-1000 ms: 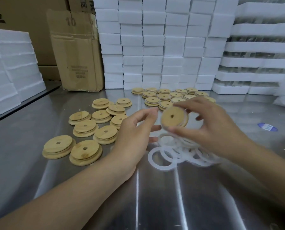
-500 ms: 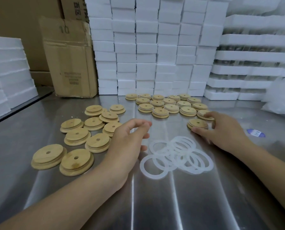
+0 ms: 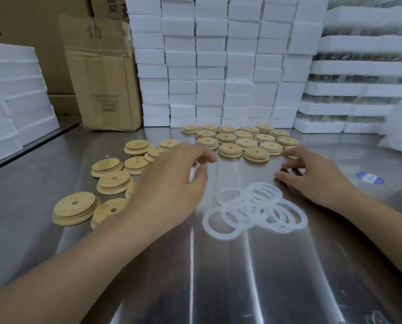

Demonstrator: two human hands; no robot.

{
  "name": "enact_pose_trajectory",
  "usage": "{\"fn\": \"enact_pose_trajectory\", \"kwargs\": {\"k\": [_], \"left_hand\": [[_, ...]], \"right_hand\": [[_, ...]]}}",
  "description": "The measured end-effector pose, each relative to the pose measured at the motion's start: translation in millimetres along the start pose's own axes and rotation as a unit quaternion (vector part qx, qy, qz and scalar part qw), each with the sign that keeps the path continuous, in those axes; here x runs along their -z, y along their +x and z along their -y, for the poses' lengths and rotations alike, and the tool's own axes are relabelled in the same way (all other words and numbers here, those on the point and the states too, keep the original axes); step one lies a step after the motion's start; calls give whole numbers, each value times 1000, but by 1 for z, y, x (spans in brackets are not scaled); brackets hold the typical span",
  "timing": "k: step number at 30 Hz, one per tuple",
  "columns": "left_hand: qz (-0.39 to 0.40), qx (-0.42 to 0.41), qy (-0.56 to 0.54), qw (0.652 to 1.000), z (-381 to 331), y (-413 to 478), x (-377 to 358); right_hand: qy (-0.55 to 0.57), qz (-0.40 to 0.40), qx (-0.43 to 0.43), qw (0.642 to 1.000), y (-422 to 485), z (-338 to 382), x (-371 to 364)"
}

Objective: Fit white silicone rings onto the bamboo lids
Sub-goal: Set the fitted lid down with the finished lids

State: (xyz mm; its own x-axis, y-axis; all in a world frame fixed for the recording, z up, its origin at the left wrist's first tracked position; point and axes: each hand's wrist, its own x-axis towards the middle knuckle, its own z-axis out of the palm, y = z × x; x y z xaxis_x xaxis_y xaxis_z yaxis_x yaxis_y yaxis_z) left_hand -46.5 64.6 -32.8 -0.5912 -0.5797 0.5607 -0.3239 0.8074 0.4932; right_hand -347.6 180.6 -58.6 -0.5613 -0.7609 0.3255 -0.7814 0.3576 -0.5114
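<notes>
A loose pile of white silicone rings (image 3: 253, 211) lies on the steel table (image 3: 218, 277), just in front of both hands. Bare bamboo lids (image 3: 73, 208) with centre holes are scattered at the left. More lids with a white band at their edge (image 3: 256, 154) stand in rows at the back. My left hand (image 3: 169, 183) hovers between the left lids and the rings, fingers loosely curled and holding nothing. My right hand (image 3: 312, 176) rests with spread fingers on the table beside the rightmost lid (image 3: 291, 153) of the back rows.
Stacked white foam blocks (image 3: 218, 66) wall off the back, with foam trays (image 3: 359, 90) at the right and more foam (image 3: 13, 94) at the left. A cardboard box (image 3: 104, 78) stands back left. A blue oval label (image 3: 369, 178) lies on the table at the right.
My right hand put the lid it held down at the right end of the back rows and let go. My left hand drifted forward and left, over the bare lids.
</notes>
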Motion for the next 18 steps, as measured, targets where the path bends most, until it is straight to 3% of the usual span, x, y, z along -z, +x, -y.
{"fn": "enact_pose_trajectory", "kwargs": {"k": [2, 7, 18], "left_hand": [[8, -3, 136, 991, 12, 4, 12], [164, 97, 287, 939, 26, 5, 17], [114, 113, 249, 955, 24, 4, 17]], "right_hand": [[4, 1, 5, 1000, -2, 1, 0], [0, 10, 47, 999, -8, 8, 1], [27, 78, 139, 987, -16, 21, 0]]}}
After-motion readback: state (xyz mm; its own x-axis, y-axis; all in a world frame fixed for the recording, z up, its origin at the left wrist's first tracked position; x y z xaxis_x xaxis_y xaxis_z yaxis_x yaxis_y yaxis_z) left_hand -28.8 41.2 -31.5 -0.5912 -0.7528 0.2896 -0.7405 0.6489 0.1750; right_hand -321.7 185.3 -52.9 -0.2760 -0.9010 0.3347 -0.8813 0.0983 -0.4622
